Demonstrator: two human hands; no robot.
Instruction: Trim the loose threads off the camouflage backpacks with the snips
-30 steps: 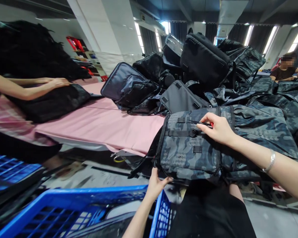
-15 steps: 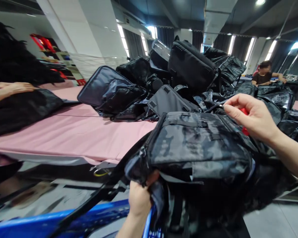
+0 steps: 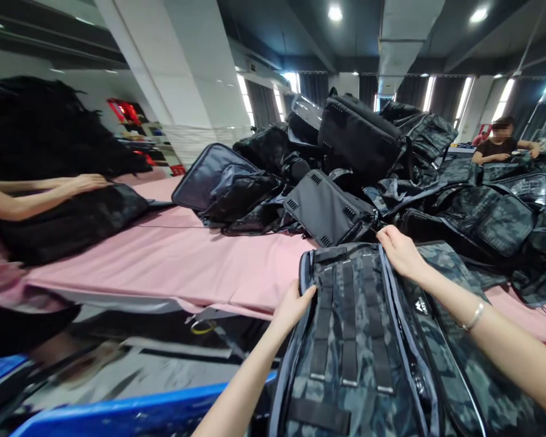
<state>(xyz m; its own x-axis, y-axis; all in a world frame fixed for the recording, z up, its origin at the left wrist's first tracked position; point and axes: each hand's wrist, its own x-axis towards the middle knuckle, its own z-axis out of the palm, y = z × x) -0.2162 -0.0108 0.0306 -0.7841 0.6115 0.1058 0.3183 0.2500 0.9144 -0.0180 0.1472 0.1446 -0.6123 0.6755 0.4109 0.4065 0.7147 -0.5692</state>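
Note:
A dark camouflage backpack [image 3: 357, 340] fills the lower right, with rows of webbing straps on its front panel. Its zipped side opening gapes to the right of that panel. My left hand [image 3: 295, 306] grips the panel's left edge, thumb over the front. At the top of the open zip, my right hand [image 3: 401, 252] is closed on the backpack's edge; the exact bit between its fingertips is too small to make out. A white logo shows on the section right of the opening, below my right forearm.
A heap of black and camouflage bags [image 3: 359, 133] covers the back of the pink-covered table [image 3: 186, 261]. On the left, another person's hands [image 3: 88, 181] rest on a dark bag [image 3: 86, 221]. A blue plastic object [image 3: 131, 406] lies below. Another person [image 3: 503, 142] sits far right.
The backpack has turned so its strapped front faces me. My left hand has moved up to its left edge; my right hand has shifted lower and left. The red item by my right hand no longer shows.

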